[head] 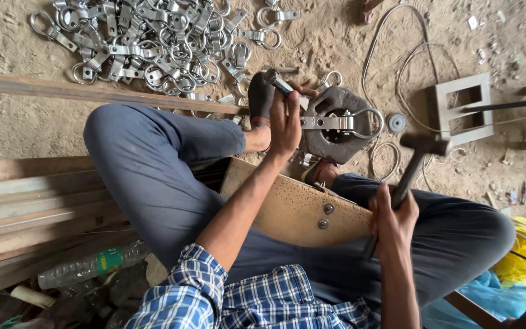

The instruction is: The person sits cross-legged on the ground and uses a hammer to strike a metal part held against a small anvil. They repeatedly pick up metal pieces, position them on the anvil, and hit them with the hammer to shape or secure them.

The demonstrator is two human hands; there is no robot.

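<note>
Two hands are busy here, and both are yours. Your left hand (285, 125) lies on a shiny metal clamp (336, 122) with a ring at one end. The clamp sits flat on a dark iron block (331, 145) on the sandy ground, between your feet. Your fingers (292, 100) are bent over the flat end and press it down, and they also pinch a small metal punch (280, 82).

Your right hand (392, 224) is shut tight around the handle of a hammer (414, 166). The hammer head is up in the air, just to the right of the block, not touching anything.

It looks like you are at the hitting step. The hit needs good aim, and your left fingers are very near the spot, so keep them clear.

Many more clamps lie in a pile (153, 42) on the sand past your knee.
</note>
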